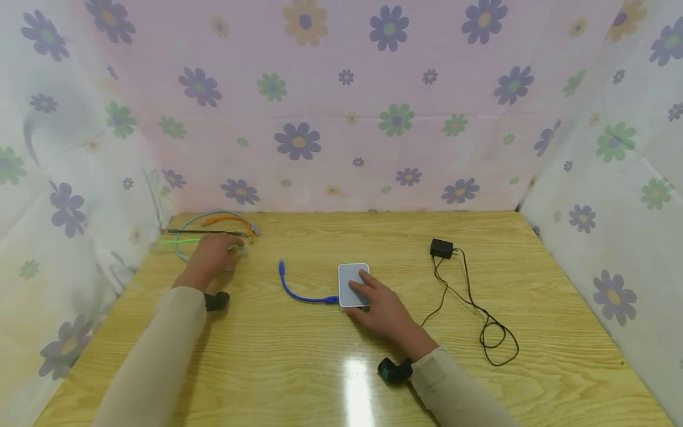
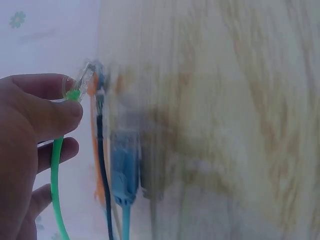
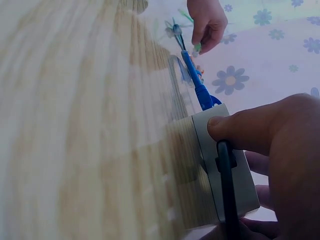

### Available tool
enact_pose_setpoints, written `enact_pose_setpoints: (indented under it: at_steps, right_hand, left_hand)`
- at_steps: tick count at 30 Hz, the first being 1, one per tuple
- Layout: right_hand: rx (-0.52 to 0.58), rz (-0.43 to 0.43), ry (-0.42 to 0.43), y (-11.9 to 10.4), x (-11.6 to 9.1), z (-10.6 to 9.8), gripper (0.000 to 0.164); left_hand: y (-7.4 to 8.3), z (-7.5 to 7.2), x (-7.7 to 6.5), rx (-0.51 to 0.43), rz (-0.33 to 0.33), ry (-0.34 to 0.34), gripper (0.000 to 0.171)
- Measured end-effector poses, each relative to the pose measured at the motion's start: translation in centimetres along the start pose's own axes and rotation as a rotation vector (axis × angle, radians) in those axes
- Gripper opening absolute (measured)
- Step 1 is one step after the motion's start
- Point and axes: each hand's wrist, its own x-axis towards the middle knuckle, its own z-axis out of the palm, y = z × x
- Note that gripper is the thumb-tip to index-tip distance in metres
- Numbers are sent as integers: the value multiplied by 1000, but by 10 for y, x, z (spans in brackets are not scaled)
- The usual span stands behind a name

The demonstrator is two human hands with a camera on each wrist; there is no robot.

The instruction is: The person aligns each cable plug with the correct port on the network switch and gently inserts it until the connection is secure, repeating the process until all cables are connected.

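My left hand (image 1: pixel 211 255) pinches a green network cable (image 2: pixel 56 180) between thumb and forefinger, just behind its clear plug (image 2: pixel 88 79). The cable's tail trails leftward over the other cables. At the middle of the table my right hand (image 1: pixel 385 309) holds a small white network box (image 1: pixel 349 276) with a grey top. Its fingers lie spread over the top, and the thumb presses the side with the sockets. A short blue network cable (image 1: pixel 300 298) runs into the box at its left; its other plug lies loose. In the right wrist view a black cord (image 3: pixel 228 192) enters that same side.
At the back left lie an orange cable (image 1: pixel 226 219), a black cable (image 1: pixel 205 232) and a light blue cable (image 1: pixel 181 228). A black power adapter (image 1: pixel 441 248) sits right of the box, its thin cord (image 1: pixel 469 302) looped on the wooden table (image 1: pixel 288 367). Flowered cloth (image 1: pixel 341 118) surrounds the table.
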Motion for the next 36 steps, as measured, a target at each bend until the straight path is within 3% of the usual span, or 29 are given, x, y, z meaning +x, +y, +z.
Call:
enact_pose_setpoints:
  at_steps: [4, 25, 36]
  right_hand:
    - [-10, -6, 3, 1, 0, 1, 58]
    - [-7, 5, 13, 4, -1, 5, 58]
    - [-12, -7, 12, 3, -3, 4, 57]
  left_hand:
    - [7, 2, 1, 2, 38, 43, 24]
    - [60, 14, 12, -10, 147, 91, 23]
    - [78, 21, 12, -122, 125, 66, 22]
